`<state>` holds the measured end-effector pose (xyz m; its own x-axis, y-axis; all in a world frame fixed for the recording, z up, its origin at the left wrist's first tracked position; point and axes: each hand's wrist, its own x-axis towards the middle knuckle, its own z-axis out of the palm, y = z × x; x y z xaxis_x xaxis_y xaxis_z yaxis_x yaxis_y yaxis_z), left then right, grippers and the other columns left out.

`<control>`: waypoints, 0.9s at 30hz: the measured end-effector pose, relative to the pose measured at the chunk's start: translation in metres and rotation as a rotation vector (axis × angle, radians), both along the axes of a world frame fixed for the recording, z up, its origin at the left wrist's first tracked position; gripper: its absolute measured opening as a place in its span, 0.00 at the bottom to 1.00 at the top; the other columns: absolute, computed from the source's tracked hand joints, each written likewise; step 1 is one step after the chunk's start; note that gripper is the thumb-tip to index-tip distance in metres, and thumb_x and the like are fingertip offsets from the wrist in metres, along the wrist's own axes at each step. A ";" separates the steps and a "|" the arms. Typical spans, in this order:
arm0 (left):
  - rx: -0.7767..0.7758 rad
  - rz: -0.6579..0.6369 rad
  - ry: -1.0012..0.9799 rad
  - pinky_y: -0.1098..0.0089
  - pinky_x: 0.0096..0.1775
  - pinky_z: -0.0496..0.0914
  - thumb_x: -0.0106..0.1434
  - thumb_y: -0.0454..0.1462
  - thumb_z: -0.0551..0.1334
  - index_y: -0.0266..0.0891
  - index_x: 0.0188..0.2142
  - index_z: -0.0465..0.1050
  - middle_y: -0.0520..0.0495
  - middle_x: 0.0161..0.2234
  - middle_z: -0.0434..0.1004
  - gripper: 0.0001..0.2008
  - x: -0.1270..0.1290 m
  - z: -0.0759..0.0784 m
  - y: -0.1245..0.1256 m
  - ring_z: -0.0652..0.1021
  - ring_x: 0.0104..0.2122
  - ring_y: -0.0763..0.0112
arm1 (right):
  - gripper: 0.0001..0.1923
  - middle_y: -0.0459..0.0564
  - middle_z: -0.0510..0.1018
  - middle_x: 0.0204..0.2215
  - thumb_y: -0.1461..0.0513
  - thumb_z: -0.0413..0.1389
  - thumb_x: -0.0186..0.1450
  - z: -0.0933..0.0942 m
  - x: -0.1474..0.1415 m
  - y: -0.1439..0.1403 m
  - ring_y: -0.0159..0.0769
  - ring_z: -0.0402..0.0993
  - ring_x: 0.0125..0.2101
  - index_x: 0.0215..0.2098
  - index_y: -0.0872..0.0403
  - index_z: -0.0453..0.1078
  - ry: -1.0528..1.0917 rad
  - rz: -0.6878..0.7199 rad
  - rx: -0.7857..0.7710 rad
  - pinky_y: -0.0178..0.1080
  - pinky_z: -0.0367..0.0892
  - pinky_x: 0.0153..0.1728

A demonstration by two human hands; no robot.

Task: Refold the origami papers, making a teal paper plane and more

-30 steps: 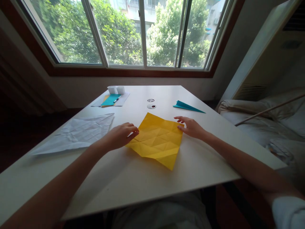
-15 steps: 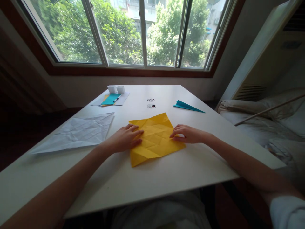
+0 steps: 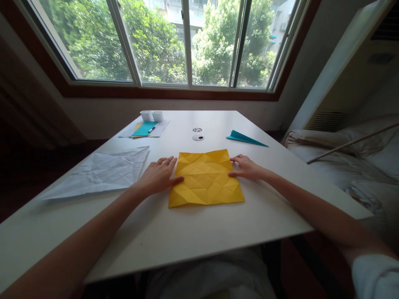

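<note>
my left hand (image 3: 158,176) lies flat and open, palm down, fingers spread toward the window, with the thumb resting on the left edge of a yellow paper square (image 3: 205,178). my right hand (image 3: 246,167) is also open and gripping nothing; its fingertips press lightly on the upper right edge of the same sheet. i see the paper lying between the two hands, flat on the white desk (image 3: 218,232), its edges squared to me.

the sheet is covered in a grid of creases, so i judge it to be thin, very light and floppy, yet springy along the fold lines. it would likely slide easily on the smooth desk and would tear or crumple under a hard pinch. i think the best hold is at the edges or corners, pinched between thumb and fingertip, with the other hand pinning it so it does not skate away.

just left of my left hand lies a large, crumpled white sheet (image 3: 99,172). well beyond the left hand, near the window, sit a teal sheet with a pen (image 3: 145,129) and two small white boxes (image 3: 151,116). beyond the right hand rests a teal folded paper plane (image 3: 246,139), apart from everything. between them, ahead of the yellow paper, are two small round openings in the desk (image 3: 198,135).
</note>
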<state>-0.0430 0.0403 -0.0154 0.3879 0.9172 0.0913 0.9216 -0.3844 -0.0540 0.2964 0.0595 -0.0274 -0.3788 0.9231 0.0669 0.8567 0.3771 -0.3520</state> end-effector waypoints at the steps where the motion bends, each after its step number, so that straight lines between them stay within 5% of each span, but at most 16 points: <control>1: -0.023 0.035 -0.023 0.53 0.52 0.56 0.57 0.58 0.50 0.33 0.59 0.55 0.34 0.59 0.56 0.39 -0.003 -0.001 0.003 0.59 0.57 0.49 | 0.33 0.59 0.68 0.47 0.45 0.57 0.52 0.002 0.000 0.000 0.47 0.64 0.47 0.49 0.56 0.66 0.023 0.008 -0.022 0.46 0.62 0.46; 6: -0.127 0.006 -0.249 0.58 0.51 0.60 0.50 0.58 0.56 0.35 0.48 0.69 0.37 0.52 0.67 0.34 -0.012 -0.009 0.021 0.66 0.52 0.51 | 0.23 0.52 0.73 0.39 0.52 0.60 0.51 0.008 -0.003 -0.003 0.37 0.69 0.35 0.41 0.55 0.68 0.170 0.007 -0.105 0.39 0.67 0.35; 11: -0.172 -0.082 -0.542 0.64 0.46 0.65 0.49 0.50 0.60 0.40 0.36 0.72 0.46 0.40 0.75 0.20 -0.011 -0.011 0.025 0.73 0.41 0.61 | 0.14 0.49 0.75 0.37 0.58 0.59 0.53 0.005 -0.003 -0.001 0.33 0.69 0.31 0.36 0.54 0.69 0.258 0.037 -0.131 0.36 0.66 0.32; 19: -0.220 -0.088 -0.741 0.64 0.41 0.67 0.47 0.44 0.61 0.38 0.44 0.66 0.50 0.30 0.76 0.24 -0.009 -0.012 0.024 0.75 0.32 0.65 | 0.14 0.48 0.75 0.31 0.61 0.55 0.54 0.004 0.000 0.004 0.32 0.68 0.29 0.39 0.56 0.70 0.351 0.065 -0.125 0.35 0.64 0.32; 27: -0.309 -0.042 -0.859 0.63 0.41 0.68 0.48 0.46 0.61 0.36 0.36 0.74 0.44 0.38 0.77 0.19 -0.010 -0.008 0.028 0.75 0.39 0.59 | 0.15 0.50 0.76 0.34 0.59 0.52 0.58 0.011 0.003 0.004 0.33 0.67 0.30 0.40 0.56 0.71 0.368 0.215 -0.074 0.36 0.63 0.31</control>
<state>-0.0527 0.0682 -0.0233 0.3335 0.9355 0.1165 0.5823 -0.3015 0.7550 0.2990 0.0638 -0.0162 -0.5262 0.8332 0.1701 0.5738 0.4955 -0.6521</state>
